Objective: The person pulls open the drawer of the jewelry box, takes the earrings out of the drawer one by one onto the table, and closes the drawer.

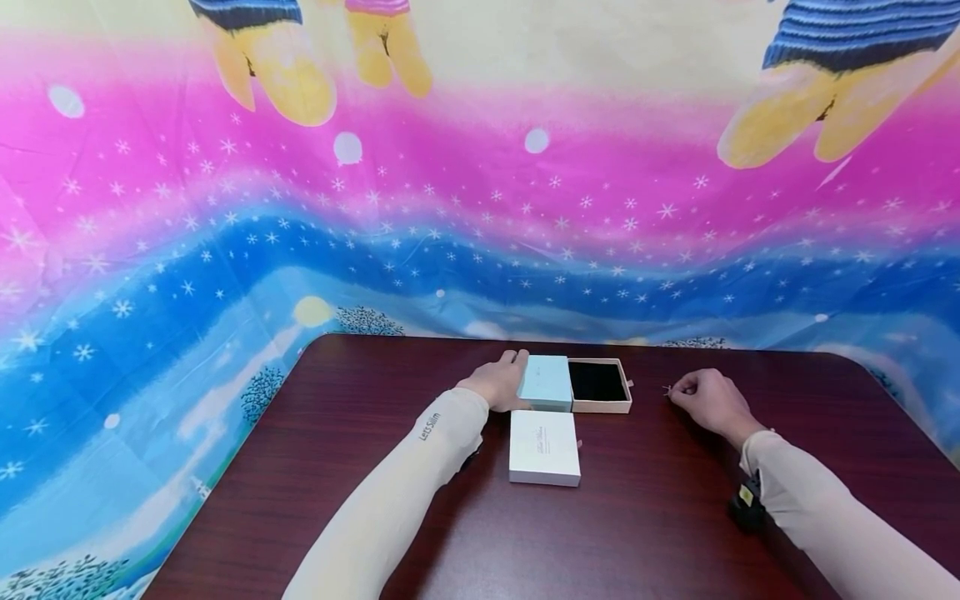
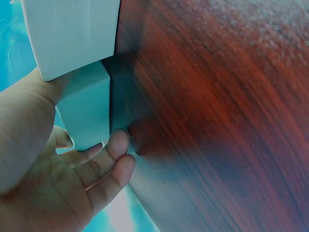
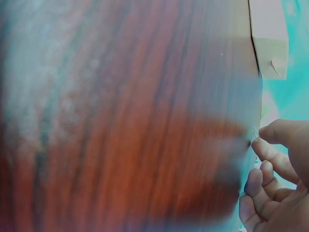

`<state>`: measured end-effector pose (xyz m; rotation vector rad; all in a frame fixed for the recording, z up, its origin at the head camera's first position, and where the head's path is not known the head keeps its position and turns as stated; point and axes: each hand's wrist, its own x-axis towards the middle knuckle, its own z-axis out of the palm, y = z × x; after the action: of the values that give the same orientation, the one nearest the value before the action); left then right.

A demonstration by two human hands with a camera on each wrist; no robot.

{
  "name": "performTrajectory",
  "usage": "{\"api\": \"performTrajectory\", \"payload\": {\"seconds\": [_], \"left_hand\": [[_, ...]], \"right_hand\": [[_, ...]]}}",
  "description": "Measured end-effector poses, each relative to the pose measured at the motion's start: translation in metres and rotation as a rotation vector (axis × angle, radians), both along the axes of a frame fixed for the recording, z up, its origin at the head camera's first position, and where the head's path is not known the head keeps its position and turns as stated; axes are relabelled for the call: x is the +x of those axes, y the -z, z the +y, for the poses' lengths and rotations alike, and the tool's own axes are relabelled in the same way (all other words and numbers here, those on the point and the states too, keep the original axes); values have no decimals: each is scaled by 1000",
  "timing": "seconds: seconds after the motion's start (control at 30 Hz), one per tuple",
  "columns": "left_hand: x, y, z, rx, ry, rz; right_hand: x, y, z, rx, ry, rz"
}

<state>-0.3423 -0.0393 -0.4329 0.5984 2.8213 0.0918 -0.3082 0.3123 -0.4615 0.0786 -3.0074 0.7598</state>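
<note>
A light-blue box sleeve lies on the table with its drawer pulled out to the right, showing a black lining. My left hand holds the sleeve from its left side; in the left wrist view, its thumb and fingers reach around the light-blue end, part of the thumb hidden by the white box. Right of the drawer, my right hand pinches a tiny thin, shiny piece between thumb and forefinger. It is too small to tell its kind. The other fingers curl beneath.
The white box, with printed lettering on top, lies flat just in front of the light-blue one. Both rest on a dark-red wood-grain table. Behind its far edge hangs a colourful printed cloth.
</note>
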Motion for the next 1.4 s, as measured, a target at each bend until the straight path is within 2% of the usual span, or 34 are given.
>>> {"api": "performTrajectory", "payload": {"seconds": [0.63,1.4], "left_hand": [[-5,5,0,7,-14,-16],[0,0,0,10,-7,6]], "right_hand": [[-1,0,-2,25,-14,16],[-2,2,-1,38,14,22]]}}
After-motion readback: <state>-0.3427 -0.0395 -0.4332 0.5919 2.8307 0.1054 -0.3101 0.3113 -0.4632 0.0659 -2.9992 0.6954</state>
